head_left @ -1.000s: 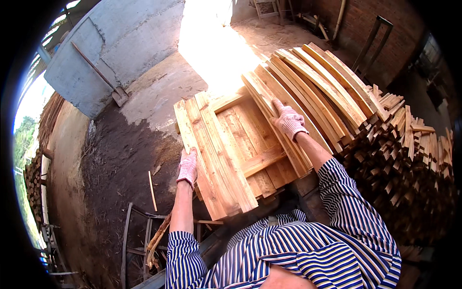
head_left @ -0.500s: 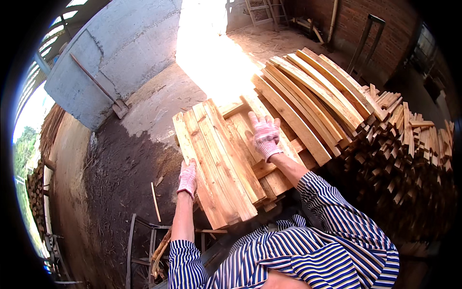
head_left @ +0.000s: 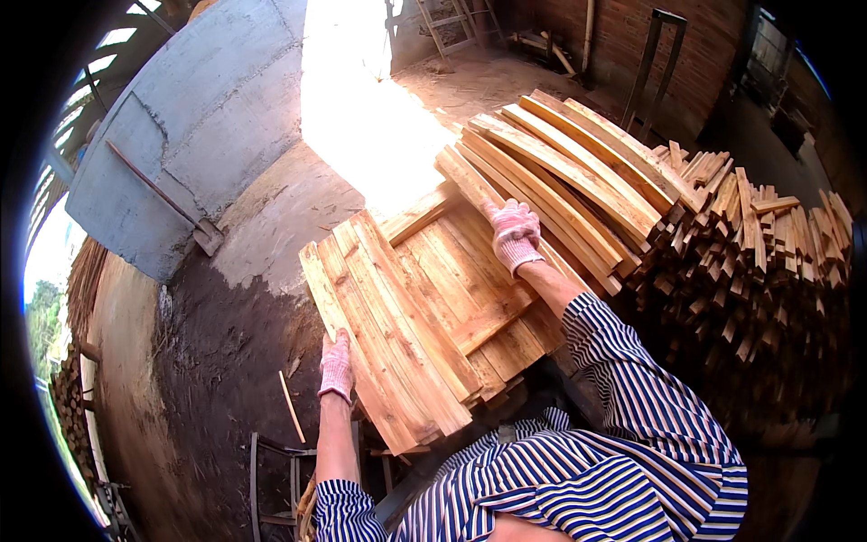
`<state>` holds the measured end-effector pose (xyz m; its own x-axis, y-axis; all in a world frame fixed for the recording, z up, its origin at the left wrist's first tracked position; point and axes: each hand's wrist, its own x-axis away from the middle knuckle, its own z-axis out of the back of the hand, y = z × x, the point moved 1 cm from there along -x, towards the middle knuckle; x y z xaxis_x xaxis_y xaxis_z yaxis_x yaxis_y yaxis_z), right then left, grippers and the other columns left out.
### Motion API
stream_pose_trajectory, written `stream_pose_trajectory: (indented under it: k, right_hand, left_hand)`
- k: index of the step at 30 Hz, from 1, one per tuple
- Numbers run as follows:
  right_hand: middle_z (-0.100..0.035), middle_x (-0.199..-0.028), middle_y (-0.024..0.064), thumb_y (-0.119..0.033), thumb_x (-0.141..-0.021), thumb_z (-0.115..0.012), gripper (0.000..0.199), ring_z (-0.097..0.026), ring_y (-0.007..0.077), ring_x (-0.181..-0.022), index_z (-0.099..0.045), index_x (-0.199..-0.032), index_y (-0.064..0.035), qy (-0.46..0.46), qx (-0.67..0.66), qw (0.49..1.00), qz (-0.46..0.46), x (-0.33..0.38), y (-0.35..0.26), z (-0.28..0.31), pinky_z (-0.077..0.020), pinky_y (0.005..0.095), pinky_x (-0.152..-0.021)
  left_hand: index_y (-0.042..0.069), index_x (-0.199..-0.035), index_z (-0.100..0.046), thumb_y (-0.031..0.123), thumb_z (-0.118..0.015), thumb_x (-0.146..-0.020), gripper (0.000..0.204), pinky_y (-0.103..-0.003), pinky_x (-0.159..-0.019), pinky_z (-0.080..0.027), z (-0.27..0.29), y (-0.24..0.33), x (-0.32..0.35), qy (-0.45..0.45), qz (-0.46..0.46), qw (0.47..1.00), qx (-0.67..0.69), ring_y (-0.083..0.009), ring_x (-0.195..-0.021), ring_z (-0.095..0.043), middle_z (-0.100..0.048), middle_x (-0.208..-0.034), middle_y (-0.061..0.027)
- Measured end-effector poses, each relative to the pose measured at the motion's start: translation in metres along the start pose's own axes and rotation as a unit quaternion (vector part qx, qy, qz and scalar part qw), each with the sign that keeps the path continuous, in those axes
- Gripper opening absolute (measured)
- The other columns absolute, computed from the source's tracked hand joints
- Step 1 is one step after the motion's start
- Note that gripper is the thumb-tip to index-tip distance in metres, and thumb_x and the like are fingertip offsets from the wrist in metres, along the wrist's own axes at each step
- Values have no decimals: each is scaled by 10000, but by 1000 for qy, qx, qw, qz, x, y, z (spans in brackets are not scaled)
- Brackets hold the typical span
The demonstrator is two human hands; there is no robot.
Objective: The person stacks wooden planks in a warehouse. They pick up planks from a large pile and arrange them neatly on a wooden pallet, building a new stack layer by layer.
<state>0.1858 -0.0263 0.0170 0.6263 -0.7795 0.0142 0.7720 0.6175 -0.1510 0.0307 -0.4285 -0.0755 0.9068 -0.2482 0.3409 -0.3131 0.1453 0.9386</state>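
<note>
In front of me lies a stack of pale wooden boards, with several long boards side by side on its left. My left hand, in a pink-and-white knitted glove, grips the outer left edge of the leftmost board; some fingers are hidden by the wood. Gloved alike, my right hand is closed on a separate narrow board along the stack's right side. Between the two groups, lower boards show, with a crosspiece lying over them near me and another crosspiece at the far end.
Long timbers rest close on the right, above a large pile of cut sticks. A shovel leans against a curved concrete wall at the far left. Metal framing stands low left; a loose stick lies on dark ground.
My right hand has gone from spread fingers to a closed grip on the narrow board. That board has moved right, away from the left group, uncovering more lower boards. The view has shifted slightly.
</note>
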Motion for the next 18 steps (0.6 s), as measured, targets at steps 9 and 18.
stream_pose_trajectory:
  k: [9,18]
  right_hand:
    - [-591,-1264,150,-465,-983,-547,690,-626,258,-1038,-319,-1579,-203,-217,-190,952,104,58,-75,-13,-565,422,-806]
    - [-535,-1367,178,-423,-816,-808,984,-534,331,-1273,-263,-1593,-163,17,86,996,4,-35,86,38,-472,497,-998]
  left_hand:
    - [48,-1436,-453,313,-545,-1047,480,-419,-874,-551,-30,12,0,-9,12,1000,-19,-259,-1031,-637,-632,-1224,-143]
    - [91,-1470,-438,308,-557,-1046,491,-424,-875,-557,-24,-2,-8,-19,22,999,12,-266,-1061,-639,-626,-1259,-135]
